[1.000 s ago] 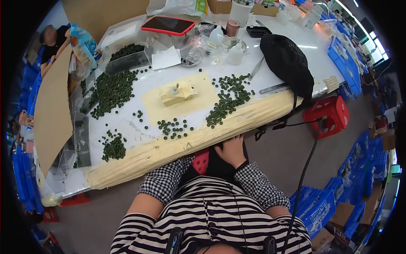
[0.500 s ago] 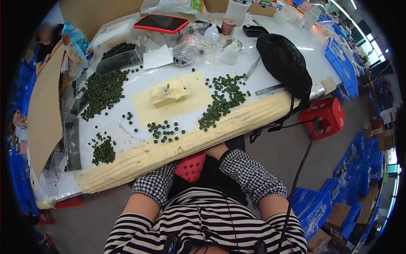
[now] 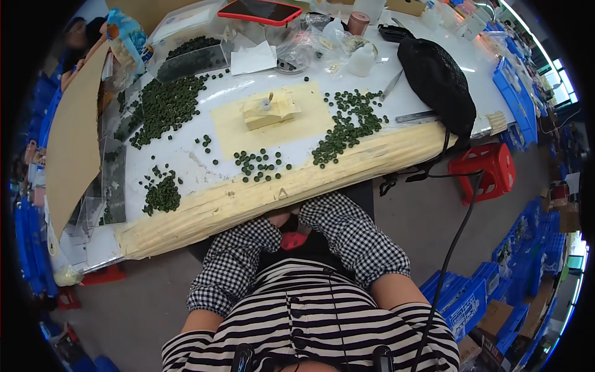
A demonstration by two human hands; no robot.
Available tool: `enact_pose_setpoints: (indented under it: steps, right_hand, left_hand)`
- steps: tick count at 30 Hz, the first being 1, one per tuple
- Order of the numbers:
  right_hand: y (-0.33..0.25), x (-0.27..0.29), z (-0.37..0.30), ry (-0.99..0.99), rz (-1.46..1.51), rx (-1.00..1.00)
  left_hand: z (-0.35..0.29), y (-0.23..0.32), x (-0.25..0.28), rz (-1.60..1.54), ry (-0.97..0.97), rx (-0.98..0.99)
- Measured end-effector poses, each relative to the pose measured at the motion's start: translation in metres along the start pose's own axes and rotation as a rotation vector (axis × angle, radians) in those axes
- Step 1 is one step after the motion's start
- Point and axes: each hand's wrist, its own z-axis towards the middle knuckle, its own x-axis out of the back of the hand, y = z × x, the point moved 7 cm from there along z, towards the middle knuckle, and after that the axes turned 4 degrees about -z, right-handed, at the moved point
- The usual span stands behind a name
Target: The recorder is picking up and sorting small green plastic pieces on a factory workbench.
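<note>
Both my forearms, in black-and-white checked sleeve covers, reach under the table's near edge. A small part of my left hand (image 3: 279, 219) shows beyond its cuff; the fingers are hidden. My right hand is tucked under the edge beyond its sleeve cover (image 3: 328, 217), and I cannot see what it holds or touches. Below the hands is a red surface (image 3: 292, 240), with holes visible in the earlier frame. Above them runs a ridged cream strip (image 3: 285, 190) along the table edge. On the table, a cream block (image 3: 270, 111) with a short upright peg stands on a cream sheet (image 3: 230, 133).
Small dark green beads lie in a large heap (image 3: 167, 102), a small heap (image 3: 162, 195) and a right-hand spread (image 3: 350, 127). A red-cased phone (image 3: 260, 11), white bottle (image 3: 361, 61), tweezers (image 3: 392, 85) and black mesh bag (image 3: 437, 84) lie farther back. A red stool (image 3: 482, 172) stands right.
My forearms have drawn closer together, and the right cuff has moved left over the red surface, covering more of it. The view has shifted slightly; the table things appear unmoved.
</note>
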Motion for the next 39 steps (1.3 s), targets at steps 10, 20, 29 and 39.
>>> enact_pose_setpoints:
  steps: [10,20,29,39]
  right_hand:
    - [-0.015,0.004,-0.016,-0.014,0.031,0.022]
    - [-0.035,0.016,-0.041,-0.179,0.081,0.035]
    - [-0.016,0.004,-0.057,-0.096,0.075,0.173]
    - [-0.032,0.131,-0.092,-0.439,0.397,0.309]
  left_hand:
    - [-0.036,0.011,-0.002,-0.04,0.111,0.035]
    - [-0.098,0.045,0.059,-0.301,-0.427,0.083]
    - [-0.116,0.071,0.14,-0.548,-0.331,-0.146]
    - [-0.058,0.054,0.303,-0.776,0.211,0.026]
